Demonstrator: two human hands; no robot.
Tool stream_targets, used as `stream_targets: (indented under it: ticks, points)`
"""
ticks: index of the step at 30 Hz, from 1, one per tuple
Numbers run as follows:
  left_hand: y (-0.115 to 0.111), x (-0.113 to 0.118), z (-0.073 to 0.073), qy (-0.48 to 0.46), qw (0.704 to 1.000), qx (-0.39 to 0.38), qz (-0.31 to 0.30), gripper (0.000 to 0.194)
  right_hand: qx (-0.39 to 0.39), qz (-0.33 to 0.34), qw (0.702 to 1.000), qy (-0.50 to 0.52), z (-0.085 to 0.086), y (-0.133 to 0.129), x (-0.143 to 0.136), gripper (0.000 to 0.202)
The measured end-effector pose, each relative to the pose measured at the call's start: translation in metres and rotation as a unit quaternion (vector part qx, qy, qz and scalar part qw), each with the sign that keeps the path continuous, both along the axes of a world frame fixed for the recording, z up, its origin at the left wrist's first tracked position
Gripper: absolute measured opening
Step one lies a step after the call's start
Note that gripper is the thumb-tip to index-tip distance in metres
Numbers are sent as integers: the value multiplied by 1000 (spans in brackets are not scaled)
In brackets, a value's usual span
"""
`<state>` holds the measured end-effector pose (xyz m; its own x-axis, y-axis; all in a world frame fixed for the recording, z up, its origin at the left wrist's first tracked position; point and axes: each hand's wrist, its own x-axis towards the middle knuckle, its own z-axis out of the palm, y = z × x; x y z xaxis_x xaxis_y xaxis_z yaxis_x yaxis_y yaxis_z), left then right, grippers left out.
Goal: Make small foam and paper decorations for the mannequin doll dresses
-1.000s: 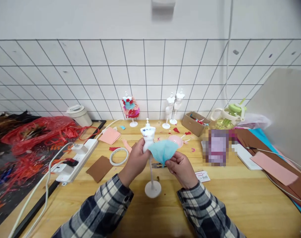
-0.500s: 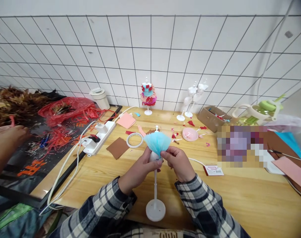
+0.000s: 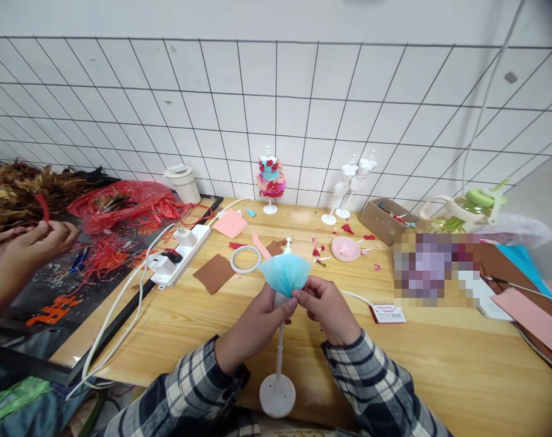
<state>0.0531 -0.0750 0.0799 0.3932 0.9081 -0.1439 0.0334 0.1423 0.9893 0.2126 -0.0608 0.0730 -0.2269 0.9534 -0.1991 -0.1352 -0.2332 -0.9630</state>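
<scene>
A small white dress form on a round-based stand (image 3: 277,394) is in front of me, its base near the table's front edge. Pleated light-blue paper (image 3: 285,272) fans out upward across its front. My left hand (image 3: 263,315) is wrapped round the form's body from the left, the thumb pressing at the gathered lower end of the paper. With thumb and fingers together, my right hand (image 3: 327,305) pinches that same gathered end from the right. The form's body is mostly hidden by paper and fingers.
Behind stand a decorated form (image 3: 270,177) and two bare white forms. Around lie a tape roll (image 3: 245,259), brown and pink sheets, a pink bowl (image 3: 346,249), a cardboard box (image 3: 387,221) and a power strip (image 3: 182,255). At far left, another person's hands hold a red strip.
The stand's base has shifted slightly left, and the blue fan sits a little lower. The other person's hands have moved right and up. My hands keep their hold.
</scene>
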Motion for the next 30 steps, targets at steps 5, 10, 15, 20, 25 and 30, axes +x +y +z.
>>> stream_targets:
  ticks: [5,10,15,20,25,30]
  points:
    - [-3,-2,-4,-57,998,0,-20,52,-1,-1,1000,4,-7,-7,-1,32]
    - [-9,-7,-14,-111,992,-49,-18,57,-6,26,999,-35,-7,-10,-2,32]
    - [-13,-4,-16,-66,997,-41,20,45,17,-14,998,-53,-19,-15,-6,31]
    - [-15,-2,-16,-54,998,-22,17,44,39,-20,998,-43,-28,-18,-8,30]
    - [-16,-3,-14,-44,999,-9,3,36,13,-25,1000,-2,-22,-18,-8,35]
    - [-17,-5,-12,-46,999,-27,-3,36,-15,-11,998,66,-18,-19,-8,37]
